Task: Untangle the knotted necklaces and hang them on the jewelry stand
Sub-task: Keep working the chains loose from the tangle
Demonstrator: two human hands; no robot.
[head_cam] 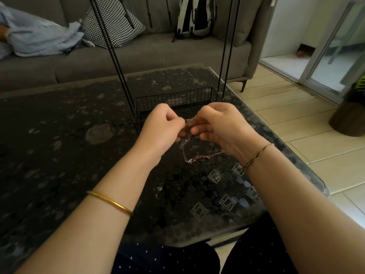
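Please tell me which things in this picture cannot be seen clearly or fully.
Head view only:
- jewelry stand: its top is cut off by the upper edge.
- clear wrapping, pinched between the left hand and right hand: blurred, mostly hidden by the fingers.
- necklace: the chain is too fine to tell knots, or whether it is one or several.

I find the jewelry stand directly beyond the left hand and right hand, its wire basket close to the knuckles. Slanted uprights rise on either side; between them I see open passage toward the hooks. Left of the hands the table offers wide room. A necklace trails from the hands onto the table under the wrists.
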